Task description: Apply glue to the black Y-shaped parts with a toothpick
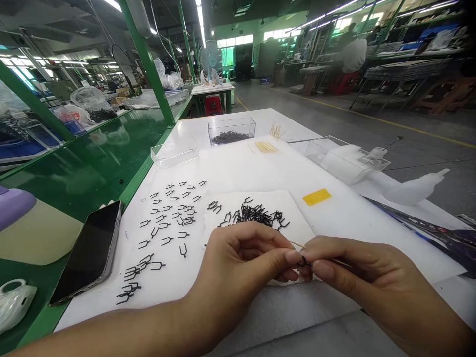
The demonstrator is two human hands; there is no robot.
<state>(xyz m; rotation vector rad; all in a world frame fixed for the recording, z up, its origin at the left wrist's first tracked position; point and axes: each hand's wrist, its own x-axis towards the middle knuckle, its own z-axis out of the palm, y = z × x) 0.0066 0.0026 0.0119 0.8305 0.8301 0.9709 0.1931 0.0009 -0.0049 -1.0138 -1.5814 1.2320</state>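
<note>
My left hand pinches a small black part between thumb and fingertips. Close against it, my right hand is closed on a thin wooden stick, whose tip shows between the two hands. Fingertips hide most of the black part. Behind my hands, a pile of black forked pieces lies on a white sheet. More black forked pieces are spread out singly and in small clusters on the white table to the left.
A phone lies at the left table edge. Farther back stand a clear box of black bits, toothpicks and a clear tray. A yellow card, scissors and a plastic bag are on the right.
</note>
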